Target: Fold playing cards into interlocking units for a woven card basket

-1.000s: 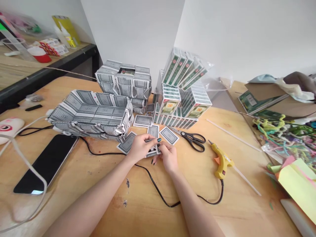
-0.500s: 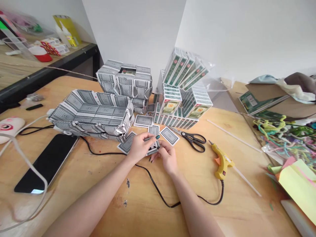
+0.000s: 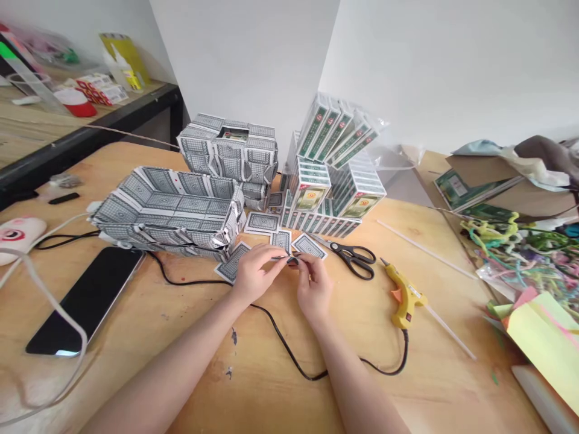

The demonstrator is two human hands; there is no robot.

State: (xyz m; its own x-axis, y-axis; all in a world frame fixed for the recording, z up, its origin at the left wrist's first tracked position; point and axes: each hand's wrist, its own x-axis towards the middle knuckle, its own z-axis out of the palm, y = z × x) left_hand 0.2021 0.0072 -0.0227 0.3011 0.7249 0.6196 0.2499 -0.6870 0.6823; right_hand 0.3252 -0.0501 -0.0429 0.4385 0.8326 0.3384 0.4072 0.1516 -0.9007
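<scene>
Between my left hand and my right hand, a playing card is pinched by its ends, seen almost edge-on. Fingers cover most of it. Just beyond lie loose playing cards, backs up, with another card beside the scissors. A tray-like box made of folded cards stands to the left, open at the top. Behind it is a second card-built piece with a rectangular opening on top.
Black-handled scissors and a yellow glue gun lie right of my hands; its black cord loops below them. Card packs are stacked behind. A phone rests left. Pipe cleaners and paper fill the right side.
The held card has turned from showing its printed face to nearly edge-on. My right hand has shifted slightly up and right. The view has moved a little.
</scene>
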